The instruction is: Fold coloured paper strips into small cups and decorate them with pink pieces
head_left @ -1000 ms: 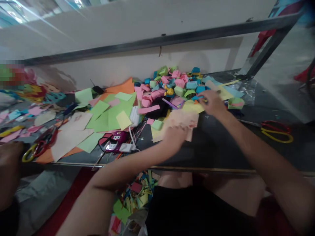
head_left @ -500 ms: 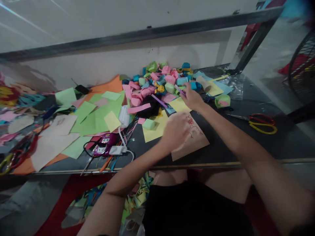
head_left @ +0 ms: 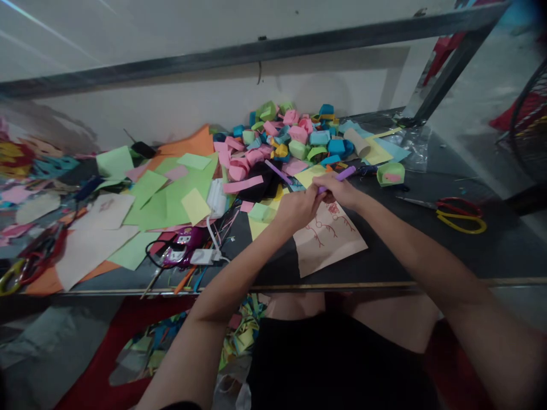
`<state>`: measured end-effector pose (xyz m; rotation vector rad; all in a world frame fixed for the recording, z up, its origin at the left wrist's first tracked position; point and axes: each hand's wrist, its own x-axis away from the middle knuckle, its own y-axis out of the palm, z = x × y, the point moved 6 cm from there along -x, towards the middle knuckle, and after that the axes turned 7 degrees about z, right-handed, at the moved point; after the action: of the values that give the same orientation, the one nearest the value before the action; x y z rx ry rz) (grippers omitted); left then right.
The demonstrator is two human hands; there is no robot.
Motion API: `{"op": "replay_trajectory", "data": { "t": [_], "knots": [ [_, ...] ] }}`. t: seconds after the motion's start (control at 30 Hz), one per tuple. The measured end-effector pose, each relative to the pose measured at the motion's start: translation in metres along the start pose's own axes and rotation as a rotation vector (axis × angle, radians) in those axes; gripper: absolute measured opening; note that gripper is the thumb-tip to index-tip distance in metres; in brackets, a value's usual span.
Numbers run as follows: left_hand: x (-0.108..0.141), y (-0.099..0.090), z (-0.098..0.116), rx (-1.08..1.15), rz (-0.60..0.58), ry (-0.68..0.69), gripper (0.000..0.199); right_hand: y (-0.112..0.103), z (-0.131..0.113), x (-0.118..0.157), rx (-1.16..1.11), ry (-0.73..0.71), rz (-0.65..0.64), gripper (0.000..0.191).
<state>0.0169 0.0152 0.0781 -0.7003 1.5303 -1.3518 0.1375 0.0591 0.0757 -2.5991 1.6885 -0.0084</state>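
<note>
A purple pen [head_left: 345, 173] is held between both hands above the tan paper sheet [head_left: 331, 245], which bears red drawn figures. My right hand [head_left: 339, 191] has its fingers closed round the pen. My left hand [head_left: 299, 209] meets it from the left, fingers closed at the pen's lower end. Left of the hands, a second purple pen [head_left: 277, 172] lies by a black cloth-like item. Under my left wrist are yellow paper [head_left: 257, 229] and a small light green folded piece [head_left: 260, 212].
Folded paper pieces [head_left: 298, 134] are heaped against the wall. Red-and-yellow scissors [head_left: 460, 215] lie at the right, near a green paper cup [head_left: 391, 173]. Paper sheets [head_left: 149, 208], a purple device [head_left: 184, 246] and a white power strip [head_left: 217, 199] cover the left side.
My right hand has come down and left with the pen, and my left hand has moved up to join it. More of the red drawing now shows.
</note>
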Motion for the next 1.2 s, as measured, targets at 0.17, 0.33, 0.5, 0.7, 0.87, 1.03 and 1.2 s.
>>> {"op": "replay_trajectory", "data": {
  "t": [0.17, 0.33, 0.5, 0.7, 0.87, 1.03, 1.2],
  "knots": [
    [0.018, 0.006, -0.032, -0.094, -0.079, -0.183, 0.048, -0.056, 0.006, 0.0, -0.133, -0.058, 0.381, 0.045],
    [0.022, 0.049, 0.009, -0.064, -0.302, 0.059, 0.054, -0.039, 0.03, -0.012, -0.01, 0.099, 0.318, 0.04],
    [0.026, 0.063, 0.037, 0.017, -0.308, 0.222, 0.064, -0.033, 0.055, -0.009, 0.092, 0.088, 0.384, 0.042],
    [0.02, 0.067, 0.026, 0.052, -0.343, 0.178, 0.059, -0.052, 0.079, 0.022, 0.286, -0.038, 0.585, 0.036],
    [0.022, 0.072, 0.021, 0.077, -0.303, 0.111, 0.058, -0.057, 0.087, 0.024, 0.443, -0.078, 0.651, 0.03],
    [0.025, 0.073, 0.021, 0.077, -0.286, 0.104, 0.057, -0.056, 0.083, 0.023, 0.491, -0.111, 0.708, 0.029],
    [0.024, 0.074, 0.02, 0.07, -0.282, 0.096, 0.056, -0.051, 0.079, 0.023, 0.54, -0.085, 0.621, 0.027]
  ]
}}
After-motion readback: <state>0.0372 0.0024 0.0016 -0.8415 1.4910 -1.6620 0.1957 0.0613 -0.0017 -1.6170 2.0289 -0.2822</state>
